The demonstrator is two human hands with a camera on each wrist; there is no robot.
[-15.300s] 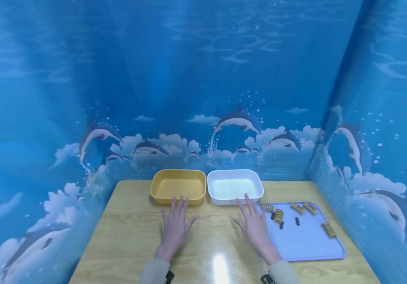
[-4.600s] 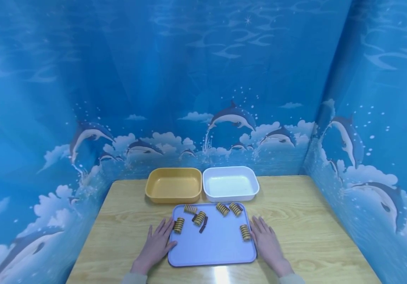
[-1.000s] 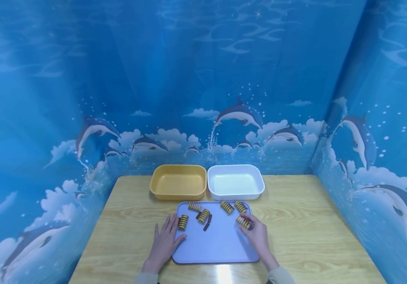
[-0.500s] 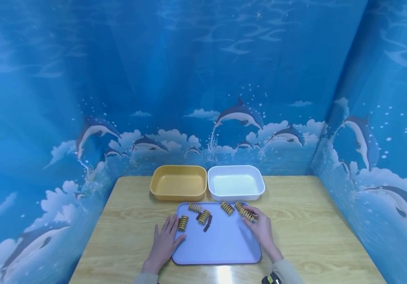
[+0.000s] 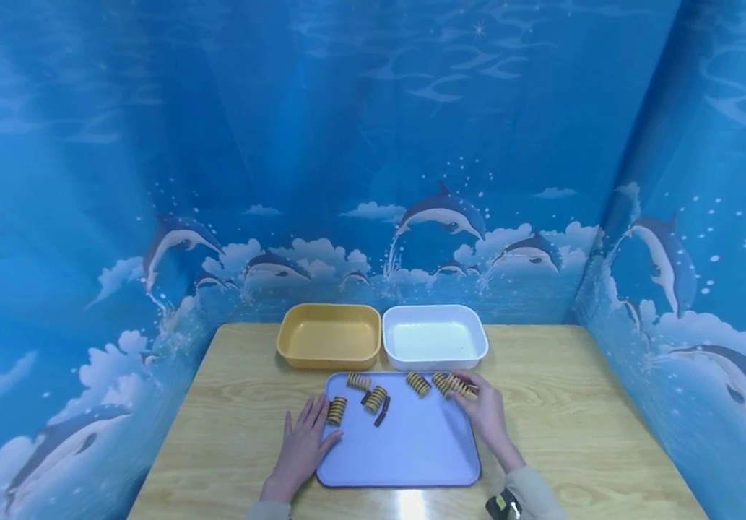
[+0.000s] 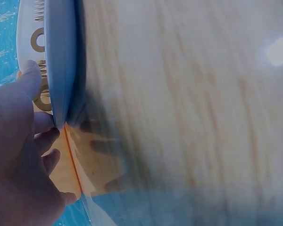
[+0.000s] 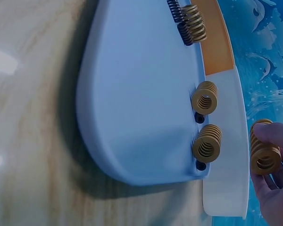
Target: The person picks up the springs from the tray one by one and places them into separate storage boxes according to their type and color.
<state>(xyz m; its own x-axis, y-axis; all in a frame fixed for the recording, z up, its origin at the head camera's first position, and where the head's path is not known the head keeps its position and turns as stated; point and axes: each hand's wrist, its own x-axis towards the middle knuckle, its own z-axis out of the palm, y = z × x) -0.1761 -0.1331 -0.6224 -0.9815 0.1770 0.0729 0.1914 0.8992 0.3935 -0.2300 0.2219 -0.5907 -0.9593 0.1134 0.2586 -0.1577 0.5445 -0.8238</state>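
My right hand (image 5: 488,413) pinches a yellow coil spring (image 7: 266,153) between thumb and fingers, raised over the back right of the lavender tray (image 5: 405,456). Just behind it, partly covered in the head view, another yellow spring (image 5: 440,381) lies on the tray. A similar spring (image 5: 417,383) sits further left. My left hand (image 5: 302,449) rests along the tray's left edge, fingers extended, thumb over the rim. Close to those fingers is a yellow spring (image 5: 336,410). More yellow springs (image 5: 375,399) and small dark springs (image 7: 185,34) lie at the tray's back left.
Behind the tray, a mustard-yellow bin (image 5: 328,361) and a white bin (image 5: 436,359) stand side by side. The wooden table (image 5: 236,404) is bounded at back and right by a blue dolphin-print curtain (image 5: 373,144).
The tray has moved from the right to the middle between both hands. My right hand has picked up the right-hand yellow spring and carried it back and slightly right. The left hand stays put lately.
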